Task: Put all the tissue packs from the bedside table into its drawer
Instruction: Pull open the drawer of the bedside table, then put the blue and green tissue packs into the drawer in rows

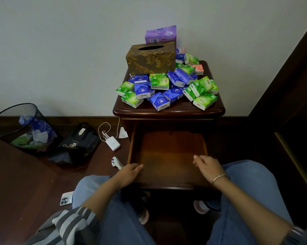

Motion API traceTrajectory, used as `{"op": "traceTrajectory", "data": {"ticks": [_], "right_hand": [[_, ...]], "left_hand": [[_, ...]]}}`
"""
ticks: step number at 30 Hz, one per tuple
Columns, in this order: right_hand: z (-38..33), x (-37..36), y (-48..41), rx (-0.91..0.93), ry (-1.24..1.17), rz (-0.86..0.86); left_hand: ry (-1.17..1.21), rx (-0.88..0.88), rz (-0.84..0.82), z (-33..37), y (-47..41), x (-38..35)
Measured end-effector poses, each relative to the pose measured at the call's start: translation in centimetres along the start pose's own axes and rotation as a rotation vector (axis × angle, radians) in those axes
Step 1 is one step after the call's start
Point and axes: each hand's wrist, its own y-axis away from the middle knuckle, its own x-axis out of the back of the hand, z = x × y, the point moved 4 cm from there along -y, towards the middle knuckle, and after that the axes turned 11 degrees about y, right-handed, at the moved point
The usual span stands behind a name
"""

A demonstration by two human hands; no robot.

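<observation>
Tissue packs [159,83] crowd the bedside table [177,108]; left hand [129,171] and right hand [208,165] sit at its open drawer [167,147].

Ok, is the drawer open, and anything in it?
Open and empty. The drawer is pulled out below the tabletop, its bare wooden floor showing; the tissue packs sit piled on the bedside table.

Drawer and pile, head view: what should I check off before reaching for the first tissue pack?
1. Drawer pulled out: ok.
2. Drawer floor free: ok, nothing seen inside.
3. Left hand free: ok, holds nothing, at the drawer's front left corner.
4. Right hand free: ok, fingers loosely curled over the drawer, holding nothing.
5. Tissue packs uncovered on the bedside table: ok, heaped in the open.
6. Heap steady if one pack is lifted: cannot tell; packs lean on each other.
</observation>
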Motion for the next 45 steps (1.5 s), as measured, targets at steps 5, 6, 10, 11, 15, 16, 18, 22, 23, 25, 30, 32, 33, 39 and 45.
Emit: {"op": "traceTrajectory", "data": {"ticks": [5,6,10,11,15,16,18,22,23,25,30,32,33,39,45], "right_hand": [[-2.9,6.8,-1.0,0.187,0.014,0.435],[-3.6,8.2,-1.2,0.219,0.03,0.502],[-8.3,11.5,-2.5,0.399,0.142,0.679],[-10.0,11.4,-3.2,0.449,0.183,0.677],[-16.4,8.5,-7.1,0.482,0.479,0.508],[-17.3,7.6,-8.0,0.471,0.526,0.466],[-17.6,5.8,-9.6,0.433,0.581,0.388],[-16.9,4.6,-10.2,0.402,0.638,0.446],[-17.0,4.8,-10.0,0.406,0.654,0.519],[-17.3,5.1,-9.8,0.408,0.673,0.652],[-18.2,5.2,-9.6,0.382,0.527,0.711],[-18.2,5.2,-9.4,0.377,0.423,0.681],[-18.2,5.3,-9.2,0.373,0.345,0.67],[-17.7,6.9,-5.8,0.389,-0.225,0.785],[-22.9,6.5,-3.4,0.566,-0.259,0.631]], "left_hand": [[-0.014,-0.157,0.119,4.5,-1.2,4.0],[-0.03,-0.2,0.184,5.9,-1.3,5.0],[-0.051,-0.429,0.578,12.4,-1.7,8.8],[-0.043,-0.477,0.667,14.0,-1.9,9.5],[-0.06,-0.447,0.818,18.4,-4.7,11.1],[-0.079,-0.401,0.836,18.9,-5.5,11.4],[-0.107,-0.315,0.861,19.5,-6.9,12.0],[-0.186,-0.194,0.873,19.7,-9.3,12.9],[-0.218,-0.168,0.872,19.9,-9.8,12.9],[-0.263,-0.14,0.876,20.3,-10.5,12.6],[-0.063,-0.029,0.761,21.2,-11.7,12.6],[0.074,-0.039,0.697,21.6,-11.7,12.6],[0.1,-0.087,0.685,22.0,-11.4,12.5],[0.609,-0.248,0.666,21.0,-7.7,11.7],[1.18,-0.236,0.132,17.6,-4.3,9.1]]}}
